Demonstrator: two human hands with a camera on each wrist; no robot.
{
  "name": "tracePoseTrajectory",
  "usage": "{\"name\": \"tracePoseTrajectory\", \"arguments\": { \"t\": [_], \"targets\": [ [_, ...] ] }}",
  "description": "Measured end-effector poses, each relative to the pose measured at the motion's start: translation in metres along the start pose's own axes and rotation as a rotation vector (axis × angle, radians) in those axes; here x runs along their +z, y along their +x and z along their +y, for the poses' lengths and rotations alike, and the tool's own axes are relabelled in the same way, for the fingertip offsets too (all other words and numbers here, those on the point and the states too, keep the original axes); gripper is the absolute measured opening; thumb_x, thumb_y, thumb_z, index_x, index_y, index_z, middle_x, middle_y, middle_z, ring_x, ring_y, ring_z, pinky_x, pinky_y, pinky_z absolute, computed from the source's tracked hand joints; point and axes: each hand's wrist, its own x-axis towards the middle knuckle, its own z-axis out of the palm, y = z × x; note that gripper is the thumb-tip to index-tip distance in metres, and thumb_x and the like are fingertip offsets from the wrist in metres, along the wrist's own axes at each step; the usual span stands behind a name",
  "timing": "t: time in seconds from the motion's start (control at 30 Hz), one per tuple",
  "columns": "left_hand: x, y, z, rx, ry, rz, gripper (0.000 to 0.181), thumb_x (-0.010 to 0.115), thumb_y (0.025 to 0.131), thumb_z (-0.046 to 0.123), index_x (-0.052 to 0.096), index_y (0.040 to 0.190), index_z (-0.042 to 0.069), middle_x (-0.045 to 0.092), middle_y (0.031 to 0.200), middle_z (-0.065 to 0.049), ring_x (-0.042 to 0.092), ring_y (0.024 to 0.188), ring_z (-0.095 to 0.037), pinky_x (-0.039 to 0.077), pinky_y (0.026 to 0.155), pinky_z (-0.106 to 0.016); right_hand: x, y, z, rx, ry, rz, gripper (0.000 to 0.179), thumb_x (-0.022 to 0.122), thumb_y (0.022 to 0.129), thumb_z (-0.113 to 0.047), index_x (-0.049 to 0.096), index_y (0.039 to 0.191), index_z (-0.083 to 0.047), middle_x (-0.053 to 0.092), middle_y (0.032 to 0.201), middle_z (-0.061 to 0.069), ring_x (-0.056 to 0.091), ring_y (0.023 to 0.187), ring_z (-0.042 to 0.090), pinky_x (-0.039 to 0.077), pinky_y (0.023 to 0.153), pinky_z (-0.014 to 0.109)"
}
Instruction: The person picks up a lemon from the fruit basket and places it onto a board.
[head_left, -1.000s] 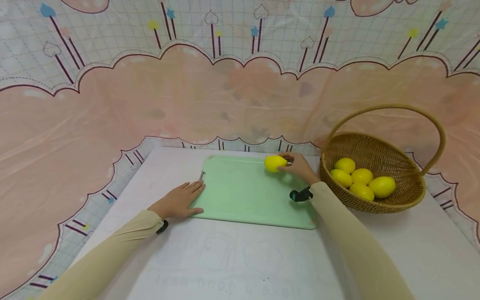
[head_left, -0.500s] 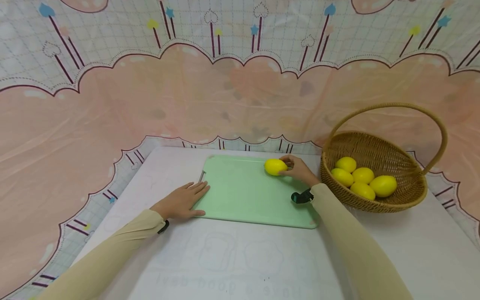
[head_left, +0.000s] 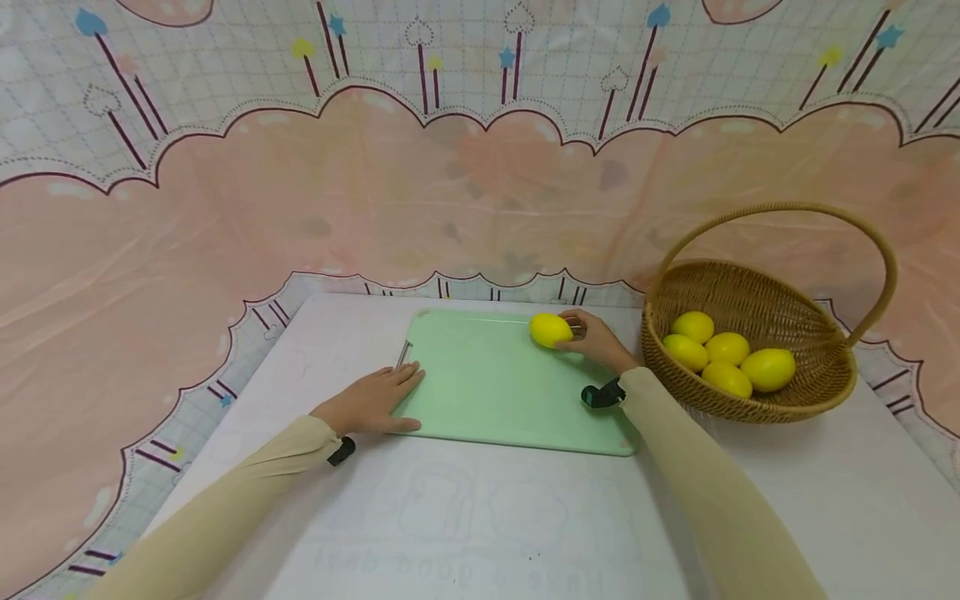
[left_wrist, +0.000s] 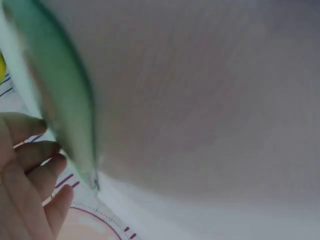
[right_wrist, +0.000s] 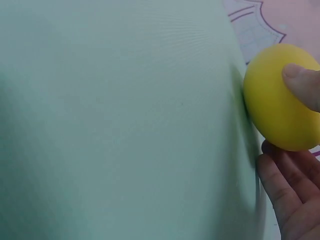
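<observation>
A yellow lemon (head_left: 551,331) sits at the far right part of a pale green cutting board (head_left: 480,383). My right hand (head_left: 597,340) holds it from the right side; in the right wrist view the thumb lies on the lemon (right_wrist: 277,97) and the fingers are around its lower end, close over the board. My left hand (head_left: 372,400) rests on the board's left edge with its fingers straight, near the metal-lined handle slot. In the left wrist view, the fingertips of the left hand (left_wrist: 30,170) touch the board's edge (left_wrist: 65,85).
To the right stands a brown wicker basket (head_left: 813,400) with a tall arched handle, holding several lemons (head_left: 768,370). All of it is on a white table (head_left: 465,517). A printed pink and white cloth (head_left: 375,192) hangs behind.
My left hand has slid slightly rightward onto the board. The lemon dipped a little toward me, then rose slightly, staying in my right hand. The basket and board stay in place.
</observation>
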Motion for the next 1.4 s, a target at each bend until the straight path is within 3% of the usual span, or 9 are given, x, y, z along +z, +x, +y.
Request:
{"name": "tracePoseTrajectory", "arguments": {
  "t": [0.33, 0.8, 0.93, 1.07, 1.17, 1.4],
  "targets": [
    [0.009, 0.001, 0.000, 0.004, 0.013, 0.021, 0.085, 0.048, 0.091, 0.056, 0.023, 0.147, -0.003, 0.022, 0.154, -0.022, 0.025, 0.142, -0.036, 0.024, 0.116, -0.050, -0.002, 0.006, 0.006, -0.098, -0.002, -0.088, 0.061, 0.065, 0.084, 0.004, 0.039, 0.139, 0.002, 0.041, 0.141, 0.027, 0.044, 0.128, 0.043, 0.039, 0.106, 0.051],
    [0.005, 0.002, 0.003, 0.015, 0.027, 0.031, 0.084, 0.049, 0.091, 0.054, 0.026, 0.146, -0.004, 0.025, 0.153, -0.023, 0.026, 0.142, -0.036, 0.025, 0.115, -0.048, 0.003, 0.006, 0.003, -0.039, -0.017, -0.004, 0.063, 0.067, 0.086, -0.010, 0.038, 0.140, 0.002, 0.038, 0.143, 0.025, 0.045, 0.126, 0.043, 0.038, 0.107, 0.052],
    [0.004, 0.003, 0.003, 0.015, 0.023, 0.033, 0.084, 0.049, 0.091, 0.054, 0.026, 0.146, -0.004, 0.025, 0.153, -0.024, 0.026, 0.141, -0.036, 0.025, 0.115, -0.048, 0.002, 0.005, 0.007, -0.128, 0.017, -0.008, 0.062, 0.073, 0.083, -0.023, 0.047, 0.135, -0.002, 0.047, 0.136, 0.022, 0.053, 0.117, 0.037, 0.046, 0.100, 0.045],
    [0.004, 0.002, 0.003, 0.014, 0.026, 0.031, 0.084, 0.049, 0.091, 0.054, 0.026, 0.146, -0.004, 0.025, 0.153, -0.024, 0.026, 0.141, -0.037, 0.025, 0.115, -0.048, 0.001, 0.007, 0.012, -0.196, 0.029, -0.074, 0.063, 0.076, 0.079, -0.028, 0.051, 0.132, -0.004, 0.052, 0.130, 0.022, 0.056, 0.112, 0.034, 0.049, 0.095, 0.042],
    [0.005, 0.002, 0.002, 0.013, 0.033, 0.032, 0.084, 0.049, 0.091, 0.054, 0.026, 0.146, -0.004, 0.024, 0.153, -0.024, 0.026, 0.142, -0.036, 0.025, 0.116, -0.047, 0.001, 0.009, 0.010, -0.152, 0.018, -0.116, 0.064, 0.074, 0.081, -0.020, 0.047, 0.136, -0.002, 0.047, 0.136, 0.024, 0.051, 0.120, 0.038, 0.045, 0.101, 0.048],
    [0.006, 0.003, 0.003, 0.024, 0.033, 0.043, 0.083, 0.050, 0.091, 0.054, 0.027, 0.145, -0.004, 0.026, 0.152, -0.024, 0.027, 0.141, -0.037, 0.026, 0.115, -0.047, 0.003, 0.009, 0.004, -0.076, -0.036, -0.103, 0.064, 0.071, 0.083, -0.008, 0.041, 0.139, 0.000, 0.043, 0.140, 0.025, 0.047, 0.124, 0.040, 0.040, 0.105, 0.050]
  ]
}}
